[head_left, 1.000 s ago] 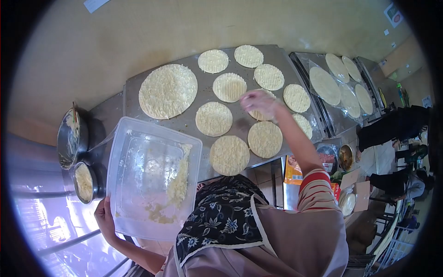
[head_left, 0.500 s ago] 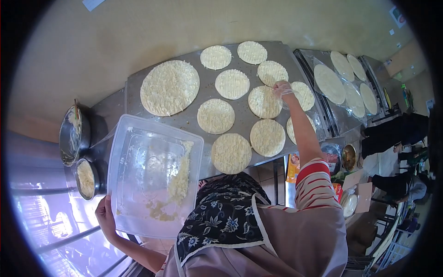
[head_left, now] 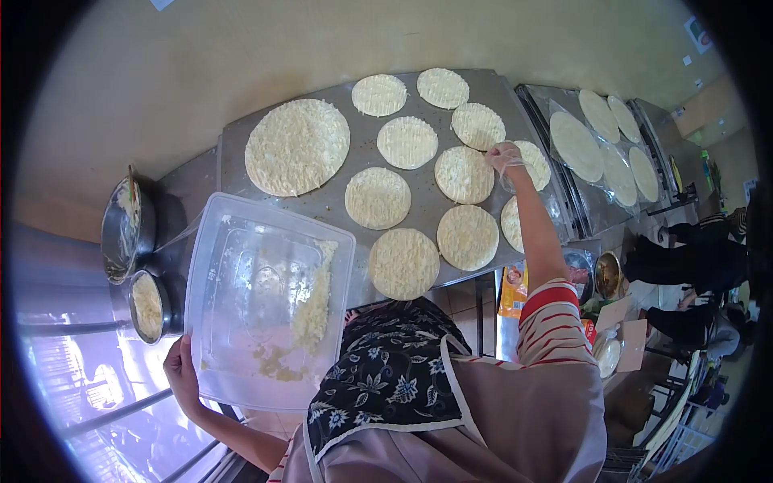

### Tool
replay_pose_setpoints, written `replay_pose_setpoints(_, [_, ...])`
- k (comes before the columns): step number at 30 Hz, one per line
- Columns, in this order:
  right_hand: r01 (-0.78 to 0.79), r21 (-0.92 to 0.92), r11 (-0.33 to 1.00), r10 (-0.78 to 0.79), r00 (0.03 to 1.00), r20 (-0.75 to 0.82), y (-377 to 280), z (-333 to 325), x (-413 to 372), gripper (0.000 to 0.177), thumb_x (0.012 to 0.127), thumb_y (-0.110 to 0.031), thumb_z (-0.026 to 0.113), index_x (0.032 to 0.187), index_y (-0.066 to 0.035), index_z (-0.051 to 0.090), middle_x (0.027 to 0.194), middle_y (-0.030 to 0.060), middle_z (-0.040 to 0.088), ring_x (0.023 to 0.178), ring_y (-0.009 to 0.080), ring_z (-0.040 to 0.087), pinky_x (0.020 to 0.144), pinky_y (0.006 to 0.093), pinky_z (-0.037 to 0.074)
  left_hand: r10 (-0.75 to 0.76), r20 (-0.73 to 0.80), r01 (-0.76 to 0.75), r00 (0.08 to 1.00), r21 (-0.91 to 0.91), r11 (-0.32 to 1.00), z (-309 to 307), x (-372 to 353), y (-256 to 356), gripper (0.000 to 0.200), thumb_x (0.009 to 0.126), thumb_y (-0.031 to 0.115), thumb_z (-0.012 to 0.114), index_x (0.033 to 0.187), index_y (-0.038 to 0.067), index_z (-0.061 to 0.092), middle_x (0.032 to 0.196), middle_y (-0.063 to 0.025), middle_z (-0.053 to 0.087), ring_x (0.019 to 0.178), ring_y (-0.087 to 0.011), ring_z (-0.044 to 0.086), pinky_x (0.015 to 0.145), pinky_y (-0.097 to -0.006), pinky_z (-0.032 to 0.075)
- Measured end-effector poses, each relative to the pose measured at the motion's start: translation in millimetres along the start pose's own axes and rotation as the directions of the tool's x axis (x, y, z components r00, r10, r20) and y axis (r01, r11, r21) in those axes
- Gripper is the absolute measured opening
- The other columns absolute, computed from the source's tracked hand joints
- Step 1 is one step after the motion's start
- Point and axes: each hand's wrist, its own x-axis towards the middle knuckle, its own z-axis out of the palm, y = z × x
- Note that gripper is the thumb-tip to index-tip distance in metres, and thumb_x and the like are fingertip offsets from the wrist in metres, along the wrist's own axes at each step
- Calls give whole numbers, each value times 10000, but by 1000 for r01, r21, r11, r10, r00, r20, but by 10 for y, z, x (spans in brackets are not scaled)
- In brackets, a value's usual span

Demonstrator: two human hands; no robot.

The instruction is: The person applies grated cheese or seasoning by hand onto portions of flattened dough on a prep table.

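My left hand (head_left: 182, 367) grips the near left edge of a clear plastic tub (head_left: 211, 266), which is tilted toward me. Grated cheese (head_left: 312, 310) lies along its right side. My right hand (head_left: 504, 156), in a thin clear plastic glove, is held with bunched fingers over the gap between a cheese-covered pizza base (head_left: 464, 175) and another round base (head_left: 533, 166). Whatever those fingers hold is hidden. Several more small bases, such as one nearest me (head_left: 404, 264), and one large base (head_left: 296, 148) lie on the metal table (head_left: 322, 216), strewn with pale shreds.
To the left stand a deep metal pot (head_left: 121, 233) and a smaller bowl (head_left: 148, 307) of pale shreds. Plain bases in plastic (head_left: 576, 146) lie on a second table at right. Beyond are an open cardboard box (head_left: 631, 338) and people in dark clothing (head_left: 672, 259).
My right hand has shifted slightly right, from over the edge of one pizza base toward the base beside it. My left hand still holds the tub in nearly the same place.
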Motion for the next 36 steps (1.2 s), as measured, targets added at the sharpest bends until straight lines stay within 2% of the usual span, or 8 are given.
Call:
replay_pose_setpoints(4, [-201,435,878,117,970,212,-109,-184,-67,133,723,-164,646,749,-37,674,640,64,628,585,147,600,558,307,492,-12,16,11,1000,12,1000,-7,11,-11,306,939,250,527,980,-22,661,625,68,398,572,-37,271,503,-211,203])
replay_pose_setpoints(6, [-476,784,397,37,862,505,-302,-249,-148,113,746,-87,630,808,-7,679,643,47,622,573,143,580,534,292,486,-14,26,13,1000,7,1000,-18,23,-52,306,938,248,529,1004,-21,659,637,63,426,578,-36,291,507,-207,221])
replay_pose_setpoints(9, [-288,670,684,-66,891,450,-391,-148,-145,129,737,-16,615,847,10,677,709,64,640,596,150,592,528,277,487,-23,43,23,999,12,1000,-42,32,-65,310,936,247,533,1028,-22,656,658,54,472,592,-34,327,518,-201,252])
replay_pose_setpoints(13, [-316,585,747,-86,827,556,-598,-247,-161,147,741,-7,607,865,-9,685,765,73,656,641,137,619,543,271,505,-37,32,37,999,6,999,-32,10,-53,313,934,247,537,1015,-30,657,665,50,489,602,-34,348,527,-199,271])
replay_pose_setpoints(17, [-38,400,916,-163,875,456,-725,-422,-313,160,753,-15,597,871,-45,699,823,88,684,740,163,649,654,281,519,-28,22,28,999,-6,1000,-24,6,-66,307,934,247,537,1007,-26,660,651,58,465,593,-34,327,522,-202,253])
replay_pose_setpoints(31, [245,334,910,-315,933,174,-836,-251,-529,81,678,-121,685,754,-92,680,759,98,665,712,218,646,660,316,503,-32,27,32,999,3,999,-37,3,-57,299,935,236,538,1023,-23,658,752,4,597,687,-57,469,624,-213,399])
replay_pose_setpoints(35, [203,575,792,-287,956,57,-1601,-595,-702,138,721,-181,709,787,-67,666,754,81,657,664,184,624,641,293,498,-14,16,13,1000,52,999,-31,5,-3,277,924,197,538,994,-45,653,746,-24,605,700,-72,487,650,-221,415])
replay_pose_setpoints(36, [253,747,615,-378,926,-3,-1900,-615,-785,132,741,-168,698,803,-57,663,762,77,649,675,175,618,636,292,494,-4,19,3,1000,76,997,-30,8,26,277,922,199,540,987,-45,654,740,-26,605,700,-74,488,655,-224,419])
